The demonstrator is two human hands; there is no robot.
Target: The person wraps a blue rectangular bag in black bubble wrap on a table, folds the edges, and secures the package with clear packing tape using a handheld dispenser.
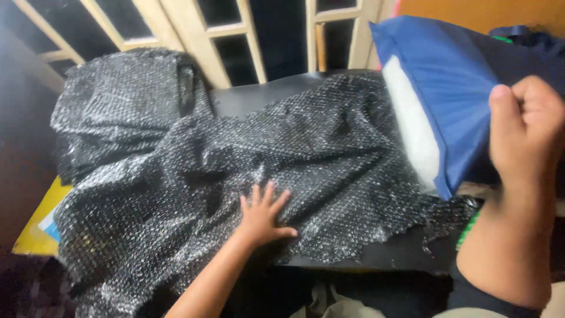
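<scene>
My left hand (263, 219) lies flat, fingers spread, on a large sheet of black bubble wrap (194, 176) that is spread over a dark table (247, 97). Raised at the right, close to the camera, my right hand (525, 126) pinches the edge of a blue fabric cover (447, 82). A white pillow (415, 129) shows inside the cover's open end, which rests on the right part of the wrap. More of the wrap is bunched in a heap (123, 97) at the back left.
Pale wooden window frames (229, 35) with dark panes stand behind the table. A yellow flat object (35, 232) pokes out under the wrap at the left edge. Something green (468, 229) shows near my right forearm. An orange wall (471, 12) is at the back right.
</scene>
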